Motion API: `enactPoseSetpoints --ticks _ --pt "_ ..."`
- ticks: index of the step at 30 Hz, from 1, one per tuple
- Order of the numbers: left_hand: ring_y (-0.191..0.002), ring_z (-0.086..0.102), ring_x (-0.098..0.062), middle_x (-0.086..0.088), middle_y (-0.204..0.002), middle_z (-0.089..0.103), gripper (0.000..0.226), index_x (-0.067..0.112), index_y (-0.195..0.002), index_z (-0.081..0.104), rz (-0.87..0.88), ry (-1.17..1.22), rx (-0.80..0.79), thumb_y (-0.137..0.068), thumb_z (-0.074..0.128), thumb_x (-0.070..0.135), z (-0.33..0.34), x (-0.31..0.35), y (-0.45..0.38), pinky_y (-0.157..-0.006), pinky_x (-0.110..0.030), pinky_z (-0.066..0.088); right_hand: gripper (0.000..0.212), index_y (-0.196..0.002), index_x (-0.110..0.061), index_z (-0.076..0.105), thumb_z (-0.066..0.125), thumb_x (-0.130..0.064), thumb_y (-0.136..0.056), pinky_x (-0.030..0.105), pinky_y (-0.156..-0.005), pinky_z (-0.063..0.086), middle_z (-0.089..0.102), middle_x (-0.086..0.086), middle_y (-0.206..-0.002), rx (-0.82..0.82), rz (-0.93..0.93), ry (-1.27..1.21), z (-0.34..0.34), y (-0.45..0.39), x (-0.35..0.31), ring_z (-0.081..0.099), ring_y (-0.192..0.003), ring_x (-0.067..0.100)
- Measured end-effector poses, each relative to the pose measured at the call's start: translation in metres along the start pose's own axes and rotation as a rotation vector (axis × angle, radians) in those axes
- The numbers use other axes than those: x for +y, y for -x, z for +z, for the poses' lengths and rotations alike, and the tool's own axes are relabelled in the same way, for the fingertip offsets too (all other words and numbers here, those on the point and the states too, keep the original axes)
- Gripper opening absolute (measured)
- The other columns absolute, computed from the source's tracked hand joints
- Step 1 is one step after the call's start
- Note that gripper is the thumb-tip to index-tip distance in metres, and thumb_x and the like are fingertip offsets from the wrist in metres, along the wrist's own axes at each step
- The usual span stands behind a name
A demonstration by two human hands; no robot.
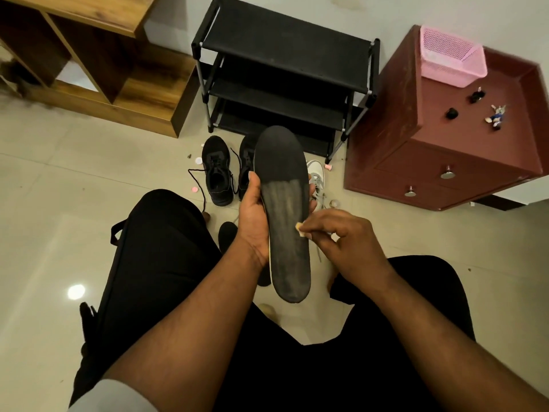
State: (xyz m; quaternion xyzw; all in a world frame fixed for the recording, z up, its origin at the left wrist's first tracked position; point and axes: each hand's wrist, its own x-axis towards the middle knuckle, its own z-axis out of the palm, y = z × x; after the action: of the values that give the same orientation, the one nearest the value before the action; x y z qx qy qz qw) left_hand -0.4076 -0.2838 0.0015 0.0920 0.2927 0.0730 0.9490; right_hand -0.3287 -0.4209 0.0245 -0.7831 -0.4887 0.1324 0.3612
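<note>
Holding the insole: the left hand [252, 221] has one black insole [282, 173] upright over the person's lap, thumb curled over the near edge and fingertips showing past the far edge, heel end down.
Rubbing hand: the right hand [350, 239] pinches one small pale pad [300, 227] between thumb and fingers and presses it against the insole's right edge, about halfway up.
Insole surface: from where I stand the lower part looks greyish and streaked, the toe part plain black.
Black sneakers: two, side by side on the tiled floor behind the insole; the left sneaker [217, 173] shows whole with its laces loose, and the second sneaker [246, 165] is half hidden by the insole and hand.
White sneaker [316, 173]: one, just right of the insole and mostly covered by it.
Shoe rack [285, 40]: one black rack with three shelves, against the wall behind the shoes.
Cabinet [445, 162]: one maroon cabinet right of the rack, with two metal knobs on its front.
Pink basket [451, 58]: one, on the cabinet top, with three small objects lying near it, too small to name.
Wooden shelf unit [118, 93]: one, left of the rack.
</note>
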Motion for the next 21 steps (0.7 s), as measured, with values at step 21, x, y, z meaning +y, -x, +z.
enactPoseSetpoints --ticks 21 --pt "-0.112 0.059 -0.034 -0.024 -0.134 0.057 0.083 0.002 -0.132 0.057 -0.020 -0.088 0.073 -0.090 0.037 0.071 0.002 -0.001 0.001 -0.099 -0.046 0.048 0.013 -0.087 -0.008 0.071 0.067 0.003 -0.080 0.034 -0.078 0.051 0.071 0.003 -0.091 -0.037 -0.216 0.252 0.001 0.006 0.006 0.065 -0.084 0.018"
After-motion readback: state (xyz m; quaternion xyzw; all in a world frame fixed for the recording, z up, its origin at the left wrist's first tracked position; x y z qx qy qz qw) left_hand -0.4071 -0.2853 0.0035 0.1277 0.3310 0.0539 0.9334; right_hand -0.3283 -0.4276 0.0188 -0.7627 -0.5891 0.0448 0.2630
